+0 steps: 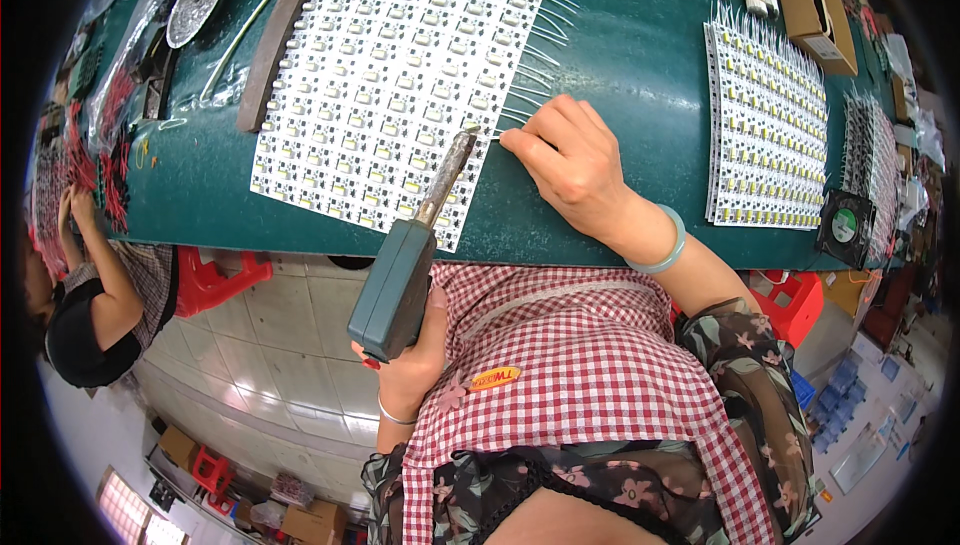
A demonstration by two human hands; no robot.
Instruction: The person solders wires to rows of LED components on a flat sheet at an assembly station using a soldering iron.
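In my left hand (418, 363) is a dark green soldering gun (392, 285), my fingers wrapped round its grip. Its worn metal barrel points up and away, the tip at the right edge of a white LED circuit board panel (335, 150) full of rows of small chips. My right hand (568, 157) is closed in a pinch beside that edge, on a thin white wire (496, 132) near the tip. Whether the tip touches the wire is too small to tell. Several white wires (535, 75) stick out along the same edge farther up.
A dark bar (280, 45) lies along the panel's left edge on the green table (640, 95). To the right stand a stack of similar panels (765, 125), a small black fan (846, 225) and a cardboard box (815, 10). Another person (100, 295) works at far left.
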